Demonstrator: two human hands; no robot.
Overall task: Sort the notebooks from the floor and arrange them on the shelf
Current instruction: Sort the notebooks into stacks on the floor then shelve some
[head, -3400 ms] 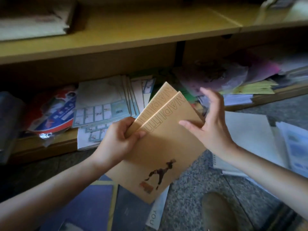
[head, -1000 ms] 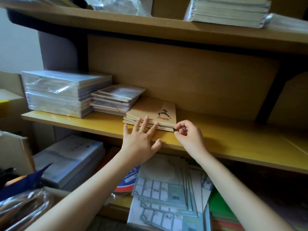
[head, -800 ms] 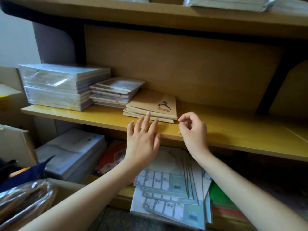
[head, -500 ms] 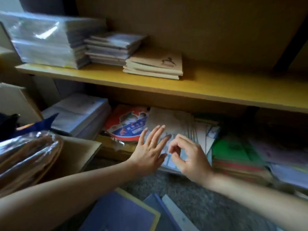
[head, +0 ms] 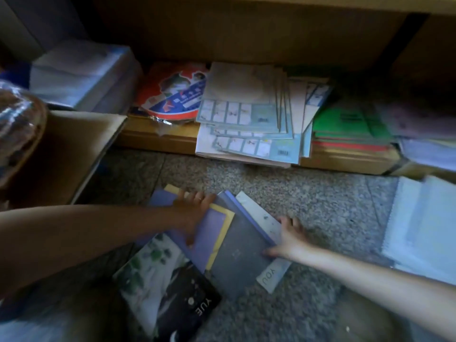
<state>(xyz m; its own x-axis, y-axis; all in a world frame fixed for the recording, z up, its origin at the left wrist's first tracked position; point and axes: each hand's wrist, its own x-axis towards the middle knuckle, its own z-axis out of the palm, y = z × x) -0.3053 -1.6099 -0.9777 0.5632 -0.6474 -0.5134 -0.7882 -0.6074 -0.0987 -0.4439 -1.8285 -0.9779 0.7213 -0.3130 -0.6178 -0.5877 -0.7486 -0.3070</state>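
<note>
A speckled grey floor runs in front of the bottom shelf, which holds printed sheets that overhang its edge and green pads beside them. A spiral pad lies on the floor to the right, well apart from the hands.

The notebooks lie fanned in a loose pile on the floor, not on the shelf. The left hand lies across the purple notebook, its fingers reaching the far edge and the thumb on the cover. The right hand is at the pile's right side, on the pale notebook, with its thumb on the grey notebook. Blur hides whether either hand actually grips or only rests. A black notebook lies nearest, untouched.
</note>
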